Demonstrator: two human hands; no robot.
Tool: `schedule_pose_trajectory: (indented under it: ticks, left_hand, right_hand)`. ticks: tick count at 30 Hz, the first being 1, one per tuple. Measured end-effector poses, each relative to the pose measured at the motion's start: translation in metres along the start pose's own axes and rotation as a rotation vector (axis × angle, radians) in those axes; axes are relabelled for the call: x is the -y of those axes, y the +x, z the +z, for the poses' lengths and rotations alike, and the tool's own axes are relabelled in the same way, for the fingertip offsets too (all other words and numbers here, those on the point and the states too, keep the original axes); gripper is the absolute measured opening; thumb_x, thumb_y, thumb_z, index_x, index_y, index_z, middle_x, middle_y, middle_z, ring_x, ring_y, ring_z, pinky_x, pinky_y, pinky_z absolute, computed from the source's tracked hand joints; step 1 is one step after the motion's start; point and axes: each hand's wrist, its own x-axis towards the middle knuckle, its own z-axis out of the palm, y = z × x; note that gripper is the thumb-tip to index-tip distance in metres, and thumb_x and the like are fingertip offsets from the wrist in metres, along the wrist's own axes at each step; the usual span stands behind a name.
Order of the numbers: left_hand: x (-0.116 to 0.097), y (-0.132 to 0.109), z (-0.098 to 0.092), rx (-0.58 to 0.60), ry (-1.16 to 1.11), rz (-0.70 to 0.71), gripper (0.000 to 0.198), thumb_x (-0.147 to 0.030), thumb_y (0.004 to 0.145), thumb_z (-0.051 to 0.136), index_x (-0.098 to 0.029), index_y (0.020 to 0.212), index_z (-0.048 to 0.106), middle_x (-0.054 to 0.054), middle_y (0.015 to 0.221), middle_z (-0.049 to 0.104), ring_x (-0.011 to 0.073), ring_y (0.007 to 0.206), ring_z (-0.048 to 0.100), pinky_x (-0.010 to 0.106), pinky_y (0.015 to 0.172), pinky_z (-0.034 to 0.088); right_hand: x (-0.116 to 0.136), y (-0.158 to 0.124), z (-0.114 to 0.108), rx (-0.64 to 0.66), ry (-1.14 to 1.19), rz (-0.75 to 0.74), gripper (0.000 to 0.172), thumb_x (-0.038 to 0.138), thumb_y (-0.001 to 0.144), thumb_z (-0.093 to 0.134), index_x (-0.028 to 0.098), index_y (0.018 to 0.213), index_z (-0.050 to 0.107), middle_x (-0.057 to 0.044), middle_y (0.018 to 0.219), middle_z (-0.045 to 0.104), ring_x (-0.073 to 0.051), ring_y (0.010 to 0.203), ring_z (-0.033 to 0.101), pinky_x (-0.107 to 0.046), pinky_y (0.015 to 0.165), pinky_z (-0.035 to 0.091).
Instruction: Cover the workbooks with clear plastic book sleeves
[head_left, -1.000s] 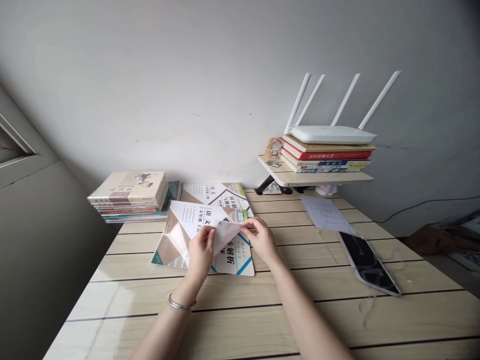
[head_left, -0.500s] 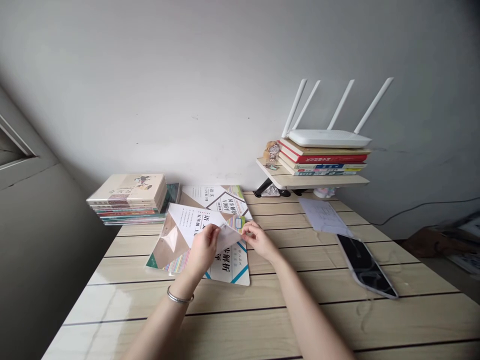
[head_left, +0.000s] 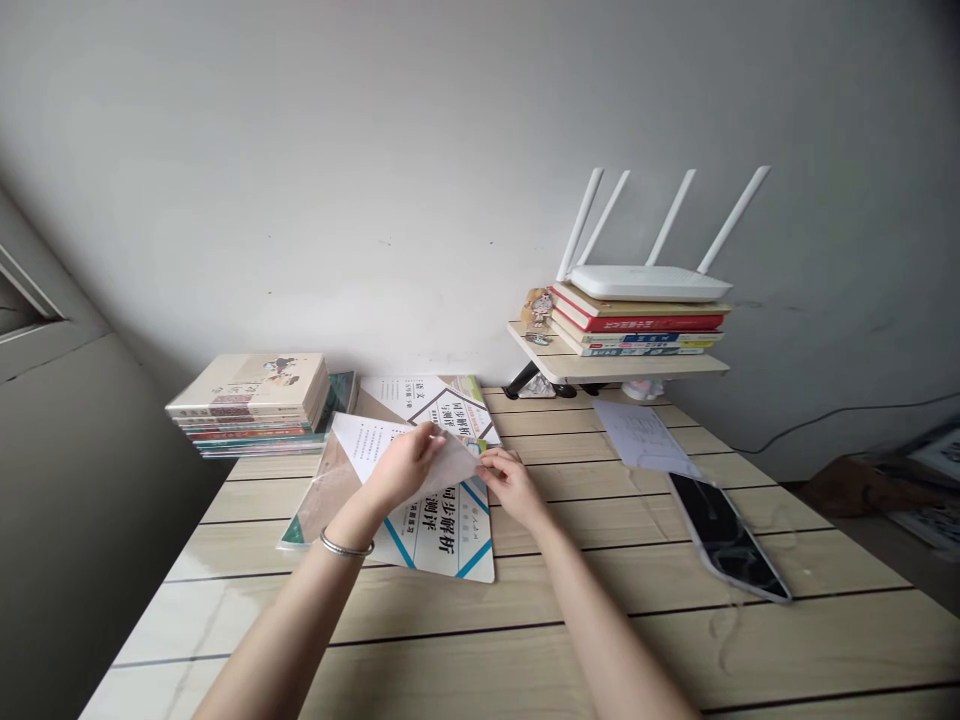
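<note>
A workbook (head_left: 442, 535) with a white cover, blue stripes and printed characters lies on the wooden table (head_left: 525, 640). My left hand (head_left: 405, 465), a silver bangle on its wrist, pinches a thin translucent sheet (head_left: 454, 462) and lifts it off the cover. My right hand (head_left: 510, 485) presses down near the cover's right edge, fingers closed on the sheet's edge. A folded-back white flap (head_left: 367, 440) and a shiny tan part of the cover show to the left.
A stack of books (head_left: 251, 400) stands at the table's back left. A small shelf (head_left: 622, 365) at the back right carries books and a white router (head_left: 649, 282). A loose paper (head_left: 645, 438) and a dark tablet (head_left: 727, 535) lie to the right.
My left hand has moved up and away from me, pulling the sheet further off the cover. More of the printed cover now shows. My right hand has barely moved.
</note>
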Motion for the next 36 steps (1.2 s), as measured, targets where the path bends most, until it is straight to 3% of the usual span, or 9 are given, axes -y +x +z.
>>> schedule_pose_trajectory:
  ticks: [3,8,13,16,20,25,30,34,36]
  left_hand:
    - [-0.005,0.005,0.000,0.086,0.059,0.004,0.022,-0.034,0.074,0.059,-0.021,0.091,0.052,0.000,0.072,0.060,0.0181,0.065,0.056,0.026,0.057,0.037]
    - [-0.010,0.013,0.001,0.114,0.166,-0.007,0.026,-0.026,0.067,0.064,-0.020,0.089,0.053,0.001,0.070,0.059,0.0189,0.063,0.056,0.026,0.053,0.035]
    - [-0.009,0.016,-0.007,0.053,0.132,0.005,0.032,-0.035,0.074,0.062,-0.019,0.101,0.054,0.003,0.075,0.064,0.0193,0.066,0.059,0.028,0.058,0.039]
    - [-0.012,0.015,-0.013,0.023,0.058,0.008,0.024,-0.037,0.085,0.049,-0.019,0.097,0.057,0.006,0.083,0.068,0.0192,0.071,0.061,0.028,0.062,0.042]
    - [-0.016,0.012,-0.013,-0.015,0.077,0.014,0.028,-0.037,0.090,0.039,-0.019,0.090,0.061,0.006,0.078,0.067,0.0197,0.070,0.061,0.029,0.062,0.042]
    - [-0.015,0.013,-0.003,0.010,0.118,0.001,0.023,-0.039,0.083,0.050,-0.019,0.092,0.059,0.003,0.066,0.060,0.0186,0.061,0.056,0.028,0.057,0.039]
    - [-0.016,0.013,0.002,0.039,0.208,0.021,0.021,-0.029,0.077,0.055,-0.019,0.095,0.058,0.005,0.071,0.062,0.0200,0.063,0.056,0.028,0.055,0.038]
    - [-0.025,-0.004,0.006,0.042,0.248,0.036,0.032,-0.024,0.082,0.048,-0.018,0.113,0.056,0.010,0.082,0.067,0.0243,0.073,0.062,0.033,0.064,0.044]
    - [-0.027,-0.025,0.015,0.102,0.221,0.072,0.035,-0.022,0.085,0.045,-0.019,0.117,0.057,0.013,0.094,0.069,0.0260,0.083,0.064,0.037,0.072,0.047]
  right_hand:
    - [0.001,0.000,0.003,-0.064,0.005,0.011,0.023,0.042,0.078,0.058,0.022,0.072,0.068,-0.008,0.086,0.066,-0.024,0.087,0.052,-0.036,0.073,0.045]
    - [0.000,0.001,0.008,-0.124,0.046,0.060,0.021,0.041,0.076,0.059,0.023,0.073,0.069,-0.007,0.078,0.066,-0.023,0.083,0.053,-0.034,0.068,0.046]
    - [-0.001,0.001,0.009,-0.179,0.035,0.087,0.020,0.041,0.074,0.059,0.023,0.069,0.067,-0.005,0.073,0.064,-0.023,0.082,0.051,-0.036,0.074,0.045]
    - [0.001,0.000,0.009,-0.182,0.006,0.094,0.022,0.043,0.075,0.058,0.023,0.066,0.065,-0.005,0.072,0.064,-0.024,0.082,0.049,-0.037,0.077,0.043]
    - [0.006,-0.001,0.009,-0.186,-0.014,0.095,0.024,0.043,0.077,0.056,0.023,0.067,0.063,-0.005,0.072,0.062,-0.024,0.084,0.049,-0.036,0.078,0.042]
    - [0.009,-0.002,0.010,-0.194,-0.034,0.109,0.025,0.045,0.078,0.055,0.024,0.066,0.062,-0.005,0.070,0.060,-0.025,0.085,0.048,-0.037,0.080,0.040]
    - [0.009,-0.001,0.010,-0.195,0.008,0.135,0.029,0.049,0.076,0.056,0.023,0.067,0.063,-0.005,0.073,0.060,-0.024,0.087,0.050,-0.037,0.079,0.042]
    - [0.012,0.001,-0.008,-0.107,0.160,0.233,0.031,0.051,0.067,0.066,0.020,0.071,0.067,-0.007,0.091,0.062,-0.020,0.083,0.055,-0.031,0.070,0.046]
    - [0.013,-0.001,-0.021,-0.059,0.215,0.369,0.033,0.051,0.066,0.067,0.019,0.074,0.067,-0.006,0.086,0.063,-0.017,0.075,0.056,-0.030,0.067,0.047]
